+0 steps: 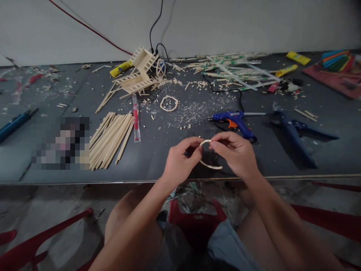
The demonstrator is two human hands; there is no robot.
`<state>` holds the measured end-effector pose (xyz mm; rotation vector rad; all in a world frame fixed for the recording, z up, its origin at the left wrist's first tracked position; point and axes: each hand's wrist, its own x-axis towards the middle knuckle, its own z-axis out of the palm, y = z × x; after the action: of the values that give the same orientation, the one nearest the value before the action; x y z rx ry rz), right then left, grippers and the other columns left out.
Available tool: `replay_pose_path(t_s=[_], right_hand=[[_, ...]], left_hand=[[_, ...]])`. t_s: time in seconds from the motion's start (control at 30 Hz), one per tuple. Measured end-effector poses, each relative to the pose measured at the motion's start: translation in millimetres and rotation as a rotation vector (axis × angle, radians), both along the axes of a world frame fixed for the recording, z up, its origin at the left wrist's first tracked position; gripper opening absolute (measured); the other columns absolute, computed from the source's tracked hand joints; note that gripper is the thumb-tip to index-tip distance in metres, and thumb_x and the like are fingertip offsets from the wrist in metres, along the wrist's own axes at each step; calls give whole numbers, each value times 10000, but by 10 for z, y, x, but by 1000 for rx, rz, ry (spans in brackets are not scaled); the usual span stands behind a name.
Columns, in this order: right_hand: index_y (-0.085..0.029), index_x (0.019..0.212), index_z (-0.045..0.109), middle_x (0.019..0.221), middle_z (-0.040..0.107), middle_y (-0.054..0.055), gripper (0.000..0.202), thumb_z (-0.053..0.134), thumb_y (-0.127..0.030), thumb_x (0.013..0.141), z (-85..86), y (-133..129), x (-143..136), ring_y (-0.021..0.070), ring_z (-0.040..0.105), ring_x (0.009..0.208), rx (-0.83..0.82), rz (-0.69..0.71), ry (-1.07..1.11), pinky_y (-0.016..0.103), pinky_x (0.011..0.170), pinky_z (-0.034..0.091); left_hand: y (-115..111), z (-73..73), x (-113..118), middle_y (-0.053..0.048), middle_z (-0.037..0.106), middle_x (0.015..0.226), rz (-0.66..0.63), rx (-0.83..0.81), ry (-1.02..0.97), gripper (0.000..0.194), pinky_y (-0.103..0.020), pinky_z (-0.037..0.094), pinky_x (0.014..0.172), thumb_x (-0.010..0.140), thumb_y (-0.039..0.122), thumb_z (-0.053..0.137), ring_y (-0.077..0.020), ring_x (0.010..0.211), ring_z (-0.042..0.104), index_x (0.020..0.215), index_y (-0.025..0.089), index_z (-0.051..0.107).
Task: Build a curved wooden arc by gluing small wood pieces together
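Cream-coloured and bent, a thin strip is pinched by the left hand and right hand (fingertips of both closed on it), near a blue glue gun.

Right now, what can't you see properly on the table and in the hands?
All in the head view:
Curved strip: partly hidden by the left hand and right hand.
Teal thing: cut off by the left edge.
Patch beside the stick bundle: blurred into squares.
Glue gun: any writing is too small.
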<state>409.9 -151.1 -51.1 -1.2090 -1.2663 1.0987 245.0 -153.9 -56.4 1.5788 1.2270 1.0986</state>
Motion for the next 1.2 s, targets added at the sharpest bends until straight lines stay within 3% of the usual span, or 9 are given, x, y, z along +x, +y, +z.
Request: replay_pose_path(t_s=[0.37, 0.8, 1.2], right_hand=[[-229, 794, 681, 772, 702, 1, 83, 723, -271, 737, -26, -2, -9, 144, 652, 709, 1, 24, 16, 268, 659, 540], [-229, 784, 699, 765, 714, 3, 105, 726, -317, 734, -23, -17, -30, 151, 667, 722, -88, 68, 87, 283, 694, 548], [-219, 796, 689, 737, 646, -5, 169, 682, -387, 777, -102, -45, -62, 117, 558, 670, -123, 47, 63, 238, 603, 462]], left_hand=[[-11, 44, -9, -11, 703, 795, -22, 65, -7, 149, -229, 471, 662, 837, 289, 623, -114, 696, 590, 929, 216, 714], [-11, 41, -9, -28, 733, 855, 25, 102, 49, 148, -236, 475, 678, 841, 277, 610, -131, 739, 625, 909, 215, 726], [-2, 38, -22, -21, 730, 844, 17, 233, 138, 134, -233, 472, 690, 854, 245, 600, -121, 739, 624, 925, 217, 710]])
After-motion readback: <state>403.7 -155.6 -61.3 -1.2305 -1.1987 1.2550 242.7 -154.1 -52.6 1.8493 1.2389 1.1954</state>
